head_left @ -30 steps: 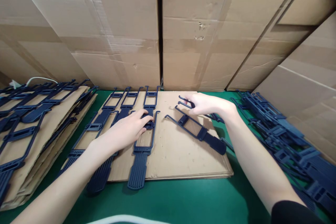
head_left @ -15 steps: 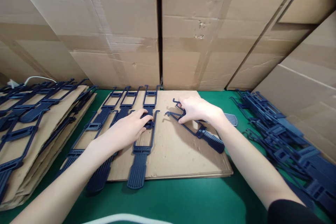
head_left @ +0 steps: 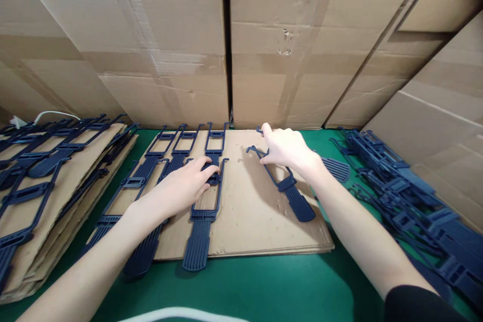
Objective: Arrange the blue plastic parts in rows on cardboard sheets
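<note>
On a cardboard sheet (head_left: 241, 231), dark blue plastic frames with hooked ends and ribbed paddles lie in rows. My left hand (head_left: 188, 178) rests over a near-row frame (head_left: 199, 241), its fingers curled at the crossbar. To the right, my right hand (head_left: 289, 148) grips two similar pieces by their frame ends. One, a tilted frame (head_left: 298, 201), has its paddle pointing toward me over the cardboard. The other frame (head_left: 335, 168) points right, partly hidden behind my hand and wrist.
A heap of blue frames (head_left: 415, 201) lies on the green table (head_left: 256, 287) at right. Layered cardboard sheets with more frames (head_left: 26, 191) stand at left. Large cardboard boxes (head_left: 162, 35) wall off the back. A white curved strip (head_left: 177, 314) crosses the front.
My right hand has moved slightly away from me, and the tilted frame in it has swung to point more toward me. My left hand has stayed in place.
</note>
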{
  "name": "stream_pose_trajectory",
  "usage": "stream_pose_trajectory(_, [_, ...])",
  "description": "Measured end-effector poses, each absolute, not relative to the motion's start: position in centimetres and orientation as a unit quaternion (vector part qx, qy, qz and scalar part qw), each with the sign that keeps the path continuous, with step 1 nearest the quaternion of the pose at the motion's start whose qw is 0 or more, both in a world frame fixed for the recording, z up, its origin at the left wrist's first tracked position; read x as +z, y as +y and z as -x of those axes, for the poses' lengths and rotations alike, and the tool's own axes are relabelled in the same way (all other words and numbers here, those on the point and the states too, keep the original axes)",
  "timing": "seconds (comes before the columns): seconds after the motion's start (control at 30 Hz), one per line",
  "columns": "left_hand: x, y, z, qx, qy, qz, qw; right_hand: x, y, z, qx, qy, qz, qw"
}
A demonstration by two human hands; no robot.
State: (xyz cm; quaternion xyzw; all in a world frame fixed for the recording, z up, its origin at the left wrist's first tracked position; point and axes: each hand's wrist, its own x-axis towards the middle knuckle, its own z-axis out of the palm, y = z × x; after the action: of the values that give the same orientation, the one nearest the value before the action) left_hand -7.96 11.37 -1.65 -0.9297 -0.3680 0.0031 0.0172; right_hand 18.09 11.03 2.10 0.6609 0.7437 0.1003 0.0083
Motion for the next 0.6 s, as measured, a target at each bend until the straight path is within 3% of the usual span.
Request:
stream_pose_trajectory(0.1, [-1.52, 11.29, 7.86, 0.001, -0.367, 0.93, 0.015, 2.18, 11.03, -17.77, 0.088, 0.727, -0.681, -0.001])
stream_pose_trajectory(0.33, [-1.04, 11.14, 7.89, 0.015, -0.378, 0.926, 0.006, 2.48, 10.72, -17.43, -0.047, 0.753, -0.642, -0.133])
stream_pose_trajectory(0.6, [-1.25, 11.2, 7.92, 0.016, -0.375, 0.927, 0.003, 2.2, 10.81, -17.98, -0.018, 0.754, -0.655, -0.038])
